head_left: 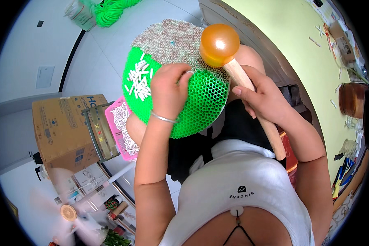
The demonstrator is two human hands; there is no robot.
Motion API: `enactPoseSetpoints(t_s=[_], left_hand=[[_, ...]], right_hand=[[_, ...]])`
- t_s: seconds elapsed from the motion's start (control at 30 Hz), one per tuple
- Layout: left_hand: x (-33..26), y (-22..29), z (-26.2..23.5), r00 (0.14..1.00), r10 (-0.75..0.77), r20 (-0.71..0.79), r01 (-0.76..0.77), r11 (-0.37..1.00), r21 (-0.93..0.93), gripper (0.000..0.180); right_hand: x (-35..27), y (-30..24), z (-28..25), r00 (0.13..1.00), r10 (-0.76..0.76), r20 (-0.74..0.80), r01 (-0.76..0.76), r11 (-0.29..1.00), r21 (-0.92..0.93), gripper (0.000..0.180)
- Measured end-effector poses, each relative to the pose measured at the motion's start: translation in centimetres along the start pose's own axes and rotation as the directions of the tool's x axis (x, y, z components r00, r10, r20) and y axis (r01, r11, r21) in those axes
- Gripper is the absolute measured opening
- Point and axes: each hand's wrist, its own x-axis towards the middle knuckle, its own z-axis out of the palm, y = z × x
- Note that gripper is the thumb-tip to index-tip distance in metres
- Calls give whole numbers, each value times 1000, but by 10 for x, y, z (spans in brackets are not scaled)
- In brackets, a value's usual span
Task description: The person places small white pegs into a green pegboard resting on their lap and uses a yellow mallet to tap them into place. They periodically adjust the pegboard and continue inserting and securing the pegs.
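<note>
A round honeycomb disc (199,104) of bright green tubes rests on my lap. Its far part is packed with whitish-brown ringed tube ends. Over the border between the two parts, my left hand (170,88) pinches a small white tube (189,71) at the disc's surface. Just left of that hand, loose short white tubes (140,82) lie heaped on the green. My right hand (262,96) is wrapped around the wooden handle of a mallet (219,44). The mallet's rounded amber head is above the disc's far right edge.
A pink basket (109,112) full of white tubes stands left of my leg, beside a large cardboard box (65,127). A spinning fan (69,212) is at lower left. Green cord (109,13) lies on the floor. Along the right runs a yellow-green tabletop (291,37) with scattered items.
</note>
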Motion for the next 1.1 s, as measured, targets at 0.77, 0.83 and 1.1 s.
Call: enactPoseSetpoints(t_s=[0.77,0.83,1.1], left_hand=[[-6,-74,-35,930,-349,-113,358,795,490,15],[-6,-79,-33,945,-316,-83,302,748,591,18],[-7,-60,-36,945,-328,8,276,806,524,14]], right_hand=[[5,-2,18,973,-230,7,212,886,-412,39],[5,-11,14,999,-31,-34,21,962,-271,39],[-1,4,1,999,-31,-13,30,994,-109,37]])
